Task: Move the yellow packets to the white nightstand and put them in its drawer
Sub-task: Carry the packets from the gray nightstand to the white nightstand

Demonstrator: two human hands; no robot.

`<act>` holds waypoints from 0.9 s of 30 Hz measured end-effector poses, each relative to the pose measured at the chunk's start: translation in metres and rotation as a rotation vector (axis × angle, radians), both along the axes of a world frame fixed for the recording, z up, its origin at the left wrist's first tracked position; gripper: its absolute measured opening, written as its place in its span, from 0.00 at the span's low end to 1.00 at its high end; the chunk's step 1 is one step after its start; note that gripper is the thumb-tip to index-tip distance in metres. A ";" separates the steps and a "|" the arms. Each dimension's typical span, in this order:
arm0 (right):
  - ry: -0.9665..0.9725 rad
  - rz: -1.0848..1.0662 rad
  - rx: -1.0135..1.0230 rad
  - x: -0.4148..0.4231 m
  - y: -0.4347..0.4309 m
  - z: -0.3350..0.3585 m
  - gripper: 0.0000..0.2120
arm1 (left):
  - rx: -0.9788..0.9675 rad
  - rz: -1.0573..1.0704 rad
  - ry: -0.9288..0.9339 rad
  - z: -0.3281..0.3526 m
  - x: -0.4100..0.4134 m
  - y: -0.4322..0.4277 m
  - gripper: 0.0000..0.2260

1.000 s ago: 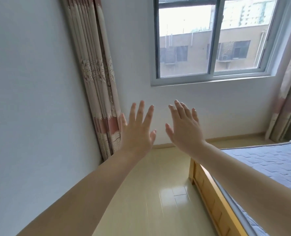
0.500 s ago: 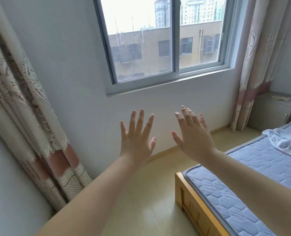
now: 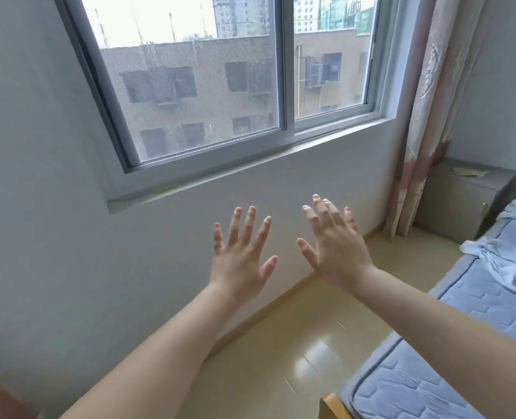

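Far left is just plain grey wall (image 3: 24, 207). Next over is a big sliding window (image 3: 220, 86) looking out at a tan building. Below the sill, both bare arms are stretched out in front of the wall.

The left hand (image 3: 240, 266) has its back to the camera, fingers (image 3: 248, 225) straight and spread wide, holding nothing. The right hand (image 3: 338, 257) is just beside it, not touching. Same deal there: fingers straight, a bit closer together, nothing in them.

Right of the window hangs a pinkish patterned curtain (image 3: 426, 116). Tucked in the corner next to it is the nightstand (image 3: 459, 207), which looks more grey than white in the shade. On top of it lies something flat and pale yellow, probably the yellow packets (image 3: 469, 171), though it's too small to be sure. It sits well apart from both hands, off to the right and farther back than the right fingers.

Bottom right is the bed (image 3: 417, 379) with a blue quilted mattress and a crumpled pale cloth (image 3: 504, 255) lying on it. The shiny beige floor (image 3: 311, 343) runs between the bed and the wall.
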State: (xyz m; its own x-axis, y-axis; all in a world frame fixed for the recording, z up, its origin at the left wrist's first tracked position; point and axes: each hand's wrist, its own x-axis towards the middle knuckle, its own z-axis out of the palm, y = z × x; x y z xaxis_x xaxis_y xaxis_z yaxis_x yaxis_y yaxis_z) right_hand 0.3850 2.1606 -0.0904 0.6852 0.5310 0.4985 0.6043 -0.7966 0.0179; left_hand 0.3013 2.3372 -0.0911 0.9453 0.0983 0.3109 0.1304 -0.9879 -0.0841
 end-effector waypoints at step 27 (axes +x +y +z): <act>0.291 -0.756 -0.005 0.643 -0.138 -0.071 0.31 | -0.050 -0.735 0.263 -0.085 0.775 -0.148 0.31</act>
